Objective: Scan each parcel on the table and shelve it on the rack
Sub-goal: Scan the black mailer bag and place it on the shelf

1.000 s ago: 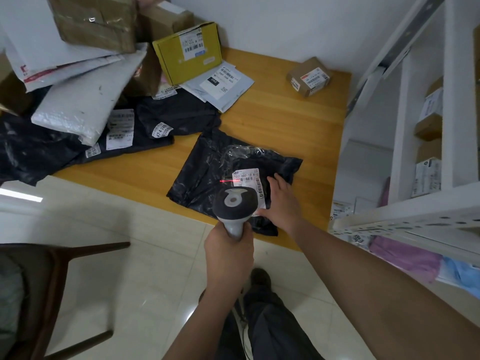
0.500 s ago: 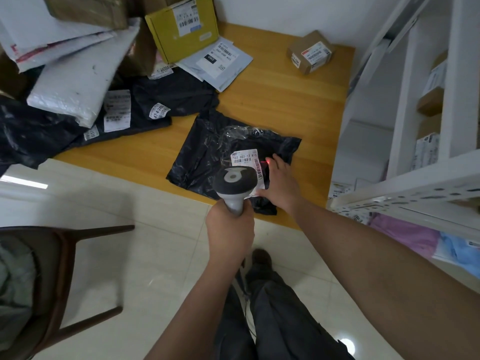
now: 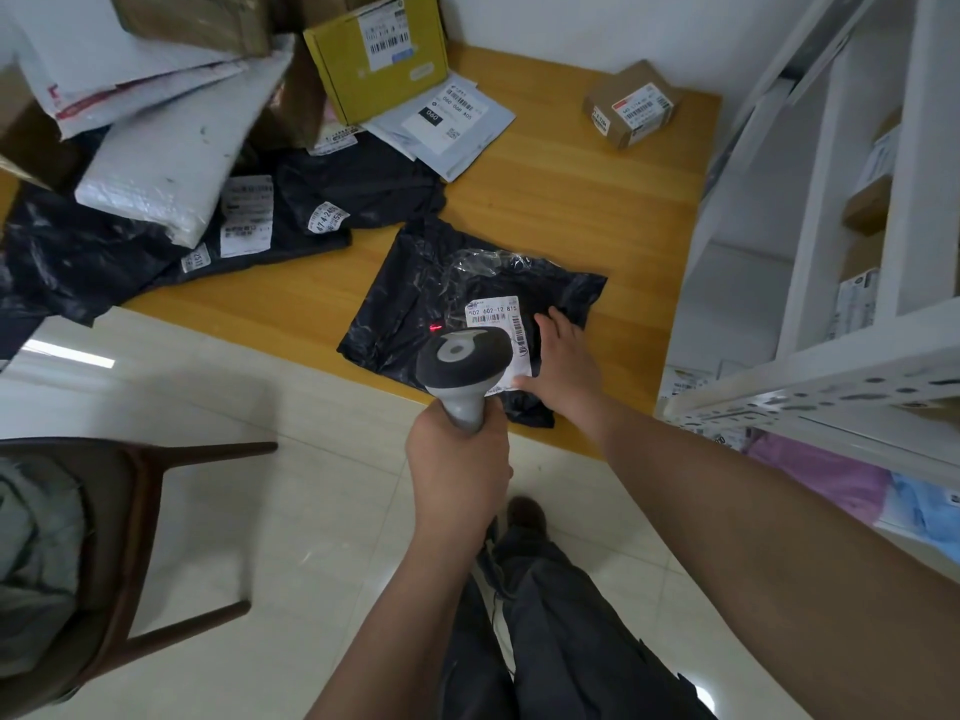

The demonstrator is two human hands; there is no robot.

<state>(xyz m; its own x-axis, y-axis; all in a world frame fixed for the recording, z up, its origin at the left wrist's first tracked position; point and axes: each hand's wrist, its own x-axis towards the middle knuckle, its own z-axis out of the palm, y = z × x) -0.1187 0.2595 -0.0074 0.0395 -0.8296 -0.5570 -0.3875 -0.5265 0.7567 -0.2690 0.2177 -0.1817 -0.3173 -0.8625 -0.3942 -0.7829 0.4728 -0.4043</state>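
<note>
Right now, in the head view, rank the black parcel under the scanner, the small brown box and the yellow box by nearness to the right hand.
1. Black parcel, touching the right hand, at the near table edge.
2. Small brown box, at the far right corner.
3. Yellow box, far left, in the pile.

A crumpled black plastic mailer bag (image 3: 441, 298) lies flat at the near edge of the wooden bench (image 3: 571, 200), white barcode label (image 3: 496, 319) facing up. A grey handheld scanner (image 3: 462, 363) hovers over it, its red dot (image 3: 435, 328) just left of the label.
</note>
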